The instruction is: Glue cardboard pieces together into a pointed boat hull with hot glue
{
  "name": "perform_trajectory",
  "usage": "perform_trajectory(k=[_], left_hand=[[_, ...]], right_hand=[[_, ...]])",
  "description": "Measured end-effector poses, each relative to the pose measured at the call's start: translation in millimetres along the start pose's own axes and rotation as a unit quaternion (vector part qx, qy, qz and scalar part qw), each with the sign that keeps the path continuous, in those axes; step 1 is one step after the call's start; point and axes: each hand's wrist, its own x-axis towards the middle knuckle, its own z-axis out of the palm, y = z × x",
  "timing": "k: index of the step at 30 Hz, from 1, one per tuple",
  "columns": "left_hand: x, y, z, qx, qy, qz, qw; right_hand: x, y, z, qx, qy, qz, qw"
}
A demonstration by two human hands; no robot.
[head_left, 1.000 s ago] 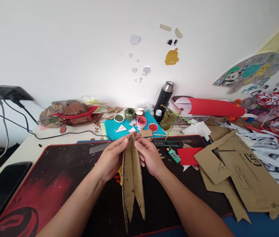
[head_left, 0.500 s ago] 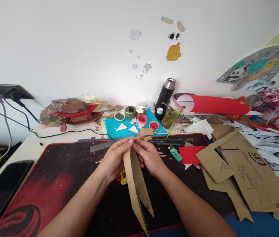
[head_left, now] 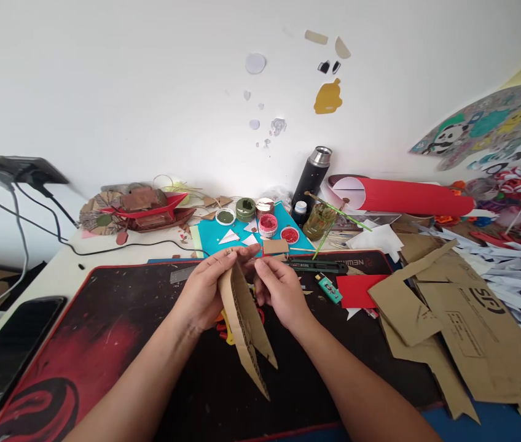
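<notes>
Looks forward and down from head height, close above the tabletop (head_left: 58, 276), facing the wall (head_left: 150, 92) along its far edge.

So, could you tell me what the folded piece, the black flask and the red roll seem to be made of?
Folded piece: corrugated cardboard, matte brown; fluting shows along its cut edge.
Black flask: probably metal, shining silver at the top; the dark finish could be paint.
Red roll: likely paper or thin card, dull outside; its open end looks thin.
</notes>
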Motion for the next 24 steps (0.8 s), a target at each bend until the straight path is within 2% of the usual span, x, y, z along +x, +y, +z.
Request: perform_trajectory(k=[3,5,9,13,20,24], left_hand=[[2,0,-0.5,0.031,0.054,0.054,0.997],[1,-3,0.7,0.064,0.066,0.071,0.993],[-3,-11,5.4,0.102,0.025,0.085,0.991],[-8,-14,8.1,0.095,-0.022,0.084,0.992],[-9,-3,8.9,0.006,-0.012,0.028,1.0],[-10,4,8.0,0.009,-0.015,0.036,0.999]], right_hand=[[-4,-3,2,-0.033,-0.003,-0.038,0.999],[-8,-5,6,-0.056,-0.022,-0.044,0.997],[-11,-9,11,-0.078,-0.046,-0.06,0.994],[-14,-15,11,-0.086,-0.055,-0.056,0.993],[-16,-24,3,-0.011,-0.046,0.01,0.999],[-13,-23,-2,0.034,-0.041,0.019,0.998]])
